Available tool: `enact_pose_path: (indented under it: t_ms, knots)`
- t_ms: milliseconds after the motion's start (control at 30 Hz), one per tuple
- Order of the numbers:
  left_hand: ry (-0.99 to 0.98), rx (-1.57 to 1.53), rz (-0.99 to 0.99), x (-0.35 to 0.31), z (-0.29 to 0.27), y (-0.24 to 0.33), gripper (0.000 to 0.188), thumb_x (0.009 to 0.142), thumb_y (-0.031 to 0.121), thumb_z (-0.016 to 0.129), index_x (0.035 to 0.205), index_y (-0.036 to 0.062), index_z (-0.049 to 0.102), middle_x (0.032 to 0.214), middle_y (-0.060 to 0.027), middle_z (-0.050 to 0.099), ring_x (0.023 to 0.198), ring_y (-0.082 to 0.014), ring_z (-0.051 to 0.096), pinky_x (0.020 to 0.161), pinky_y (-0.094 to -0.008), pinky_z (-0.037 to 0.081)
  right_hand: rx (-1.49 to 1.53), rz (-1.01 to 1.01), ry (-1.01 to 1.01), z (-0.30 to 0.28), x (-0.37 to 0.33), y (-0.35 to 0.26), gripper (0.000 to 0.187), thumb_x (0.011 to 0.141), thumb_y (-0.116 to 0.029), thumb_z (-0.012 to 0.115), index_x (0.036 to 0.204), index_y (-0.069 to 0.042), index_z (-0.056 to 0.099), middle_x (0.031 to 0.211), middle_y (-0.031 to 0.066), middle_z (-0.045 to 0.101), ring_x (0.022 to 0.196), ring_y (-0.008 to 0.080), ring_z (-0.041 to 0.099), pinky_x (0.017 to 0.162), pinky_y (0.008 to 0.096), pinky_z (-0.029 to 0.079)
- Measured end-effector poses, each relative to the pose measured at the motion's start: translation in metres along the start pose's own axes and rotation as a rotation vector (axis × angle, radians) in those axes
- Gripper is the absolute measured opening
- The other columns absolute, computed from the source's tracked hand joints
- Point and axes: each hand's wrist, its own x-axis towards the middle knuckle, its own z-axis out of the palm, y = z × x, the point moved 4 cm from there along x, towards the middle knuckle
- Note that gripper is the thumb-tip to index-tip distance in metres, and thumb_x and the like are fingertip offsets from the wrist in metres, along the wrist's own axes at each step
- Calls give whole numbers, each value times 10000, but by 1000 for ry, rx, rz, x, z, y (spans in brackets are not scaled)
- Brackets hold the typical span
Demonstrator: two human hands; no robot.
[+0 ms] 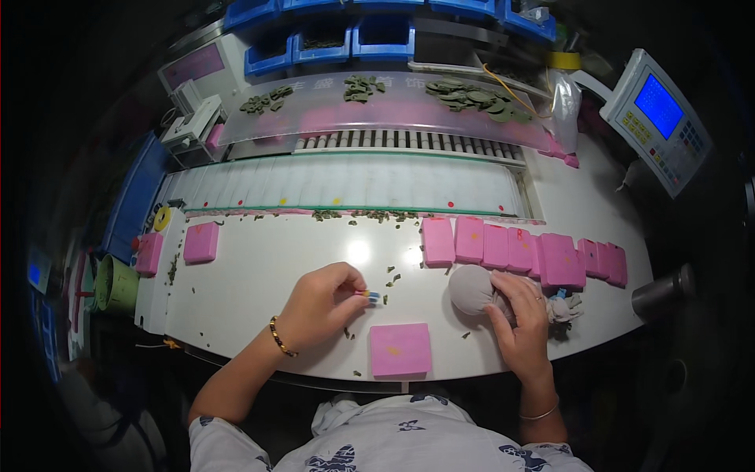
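My left hand point(318, 305) is closed over the left middle of the white table, pinching a small blue-and-yellow thing point(372, 297) whose kind I cannot make out. My right hand point(519, 315) is wrapped over a round grey cloth pouch point(469, 289), its gathered end point(564, 308) sticking out on the right. Between the two hands, at the front edge, lies a flat pink block point(400, 351) with a faint yellow mark. Dark green crumbs point(391, 278) are scattered close to my left fingertips.
A row of pink blocks point(495, 247) stands behind my right hand. Another pink block point(201, 242) sits at the left. Beyond lie a green-edged conveyor point(338, 182) and a translucent shelf point(314, 118) bearing green pieces. A control panel point(659, 118) rises at right, near a dark cylinder point(663, 294).
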Motion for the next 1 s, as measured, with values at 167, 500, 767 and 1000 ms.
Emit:
enact_pose_path:
  t_ms: [167,500,767,1000]
  knots:
    - [224,20,516,40,26,68,171,781,-77,698,916,5,633,921,-109,637,772,-213,647,677,-313,545,-40,-1,-60,-2,-2,1,555,748,-102,771,1266,-32,585,1264,140,626,1180,337,565,1028,450,388]
    - [-338,-299,301,73,63,99,154,840,27,730,985,16,678,861,-90,706,737,-150,674,711,-262,543,-98,-16,-53,3,-8,7,610,722,-112,781,1288,-43,564,1305,115,609,1204,321,553,1034,456,368]
    - [-349,33,114,84,82,61,139,806,66,736,898,-14,670,809,-95,702,746,-156,676,706,-288,539,-137,-20,-61,7,-12,5,613,735,-132,786,1296,-42,557,1295,128,612,1201,322,553,1028,457,369]
    - [-144,-443,-127,69,30,20,190,857,43,728,1020,10,636,888,-13,672,798,-70,653,693,-223,523,-8,-166,-121,2,-9,-33,726,719,-330,831,1330,-65,542,1346,124,555,1239,326,514,1037,457,358]
